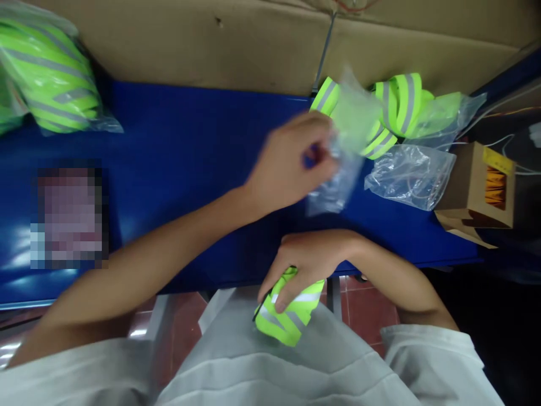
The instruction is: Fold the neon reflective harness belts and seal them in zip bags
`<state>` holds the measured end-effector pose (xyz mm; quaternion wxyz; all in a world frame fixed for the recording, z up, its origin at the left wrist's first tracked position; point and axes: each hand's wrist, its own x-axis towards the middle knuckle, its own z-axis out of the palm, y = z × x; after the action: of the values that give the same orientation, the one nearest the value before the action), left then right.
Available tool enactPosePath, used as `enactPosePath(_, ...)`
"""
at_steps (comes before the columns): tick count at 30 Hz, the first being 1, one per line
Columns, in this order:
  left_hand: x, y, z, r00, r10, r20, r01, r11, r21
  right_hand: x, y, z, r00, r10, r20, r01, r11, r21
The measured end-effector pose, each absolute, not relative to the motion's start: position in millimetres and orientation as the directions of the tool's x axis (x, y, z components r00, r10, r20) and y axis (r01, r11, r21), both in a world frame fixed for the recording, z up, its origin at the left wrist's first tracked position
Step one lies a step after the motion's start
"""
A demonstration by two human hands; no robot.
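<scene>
Apparently, the left hand (289, 160) pinches a clear bag (336, 189), its outline blurred.

Held band (287, 330): matt cloth with smooth, silvery stripes
Held bag (338, 189): thin, see-through plastic film, its finish blurred
Loose bag (409, 175): clear plastic, crinkled, shiny along the creases
Stuffed bag (59, 84): clear plastic, glossy and slightly wrinkled
Table (190, 146): smooth, glossy top, bright glare at the left
Box (456, 175): plain, matt cardboard
Back panel (211, 45): matt, cardboard-like
Shirt (274, 372): matt cloth, softly creased
</scene>
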<state>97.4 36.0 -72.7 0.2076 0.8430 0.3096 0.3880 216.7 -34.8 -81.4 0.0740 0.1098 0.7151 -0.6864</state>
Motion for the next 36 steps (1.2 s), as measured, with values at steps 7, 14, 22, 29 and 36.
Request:
enactPosePath(7,-49,12,-95,0.801,0.302,0.517,0.433,-0.889,-0.151,291,-22,-27,-0.727,0.682,-0.079,0.191,0.089,-0.978)
enactPosePath(14,-27,1,-103,0.766,0.505,0.398,0.531,-0.846,0.050,303,10,-77,0.148,0.988,-0.035,0.040,-0.042,-0.998)
enactPosePath(22,17,-13,-115,0.467,0.862,0.196,0.854,-0.497,0.152,279,17,-103,0.154,0.977,-0.150,0.063,-0.161,-0.985)
enactPosePath(29,2,-2,-113,0.469,0.883,-0.001,0.726,-0.385,0.570,269,8,-96,0.041,0.970,-0.241,0.053,-0.243,-0.969)
enactPosePath(36,-1,-2,-111,0.418,0.903,-0.099,0.586,-0.184,0.789,257,1,-94,-0.056,0.958,-0.280,0.056,-0.277,-0.959)
